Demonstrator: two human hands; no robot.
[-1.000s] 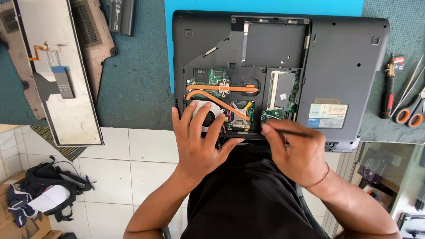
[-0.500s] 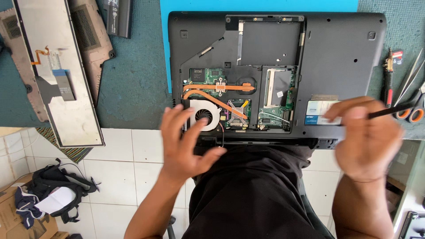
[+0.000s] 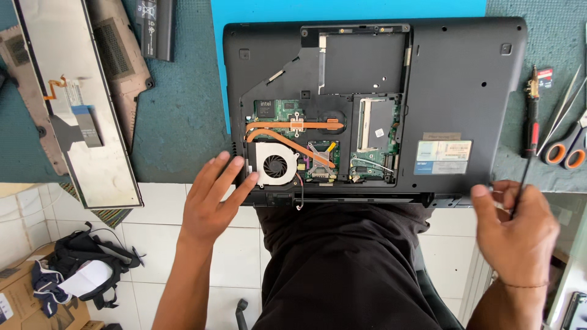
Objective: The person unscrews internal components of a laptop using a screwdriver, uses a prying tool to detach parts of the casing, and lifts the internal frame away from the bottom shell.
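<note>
A black laptop (image 3: 465,91) lies bottom-up on a blue mat (image 3: 342,9), its service cover off. Inside show a white fan (image 3: 276,164), copper heat pipes (image 3: 287,125) and green circuit boards. My left hand (image 3: 211,201) is open, fingers spread, its fingertips resting on the laptop's near edge just left of the fan. My right hand (image 3: 520,232) hovers off the laptop's near right corner, closed around a thin black tool (image 3: 521,183) that points away from me.
A red-and-black screwdriver (image 3: 533,116) and orange-handled scissors (image 3: 565,146) lie to the right. A detached keyboard (image 3: 79,104), a cover panel (image 3: 119,61) and a battery (image 3: 156,27) lie on the teal mat (image 3: 183,110) to the left. A backpack (image 3: 79,269) is on the tiled floor.
My right hand left the circuit board area and moved right with the thin tool, then down to the near right corner. My left hand slid off the fan to the laptop's edge.
</note>
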